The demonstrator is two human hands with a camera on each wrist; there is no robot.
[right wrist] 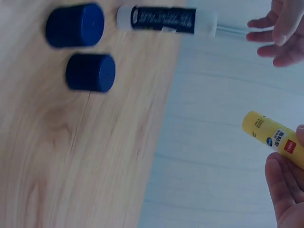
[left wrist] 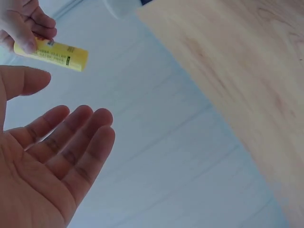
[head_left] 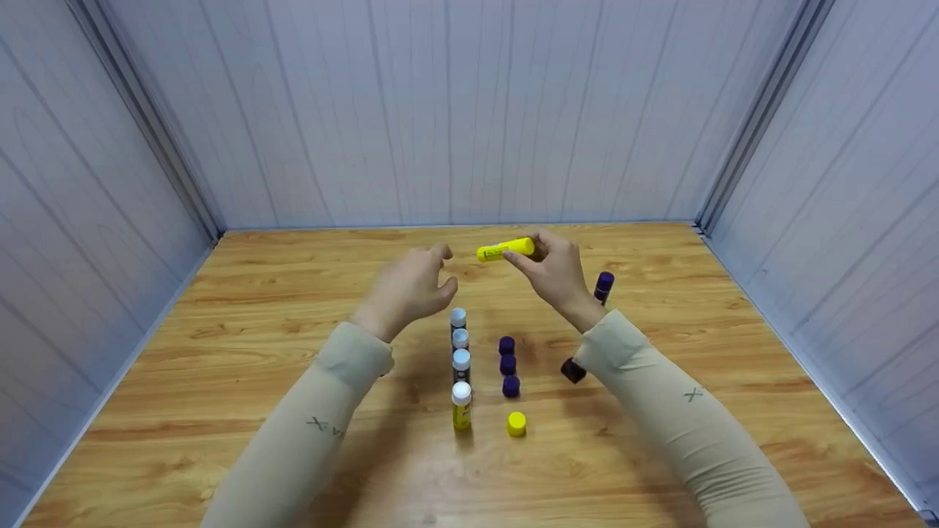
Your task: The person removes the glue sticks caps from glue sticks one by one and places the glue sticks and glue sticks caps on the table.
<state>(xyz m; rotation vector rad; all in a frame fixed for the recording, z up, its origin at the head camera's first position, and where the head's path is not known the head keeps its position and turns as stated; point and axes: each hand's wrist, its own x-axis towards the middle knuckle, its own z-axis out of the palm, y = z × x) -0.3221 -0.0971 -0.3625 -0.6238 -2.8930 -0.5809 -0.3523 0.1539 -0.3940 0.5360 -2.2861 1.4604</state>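
Note:
My right hand (head_left: pixel 559 273) pinches a yellow glue stick (head_left: pixel 505 249) between thumb and fingers, holding it roughly level above the far part of the table. To its left my left hand (head_left: pixel 412 287) hovers with fingers apart and nothing in it. In the left wrist view, its palm and loosely bent fingers (left wrist: pixel 90 152) face the glue stick across a gap. Below the hands, three dark glue sticks (head_left: pixel 461 359) with white tops stand in a row, a yellow one (head_left: pixel 461 415) nearest me. Beside them stand three purple caps (head_left: pixel 508 365) and a yellow cap (head_left: pixel 516 424).
A purple-capped glue stick (head_left: pixel 604 286) is partly hidden behind my right wrist. A dark object (head_left: pixel 574 370) lies beside the right sleeve, partly covered by it. Pale panel walls (head_left: pixel 447 110) enclose the wooden table (head_left: pixel 264 352) at the back and both sides.

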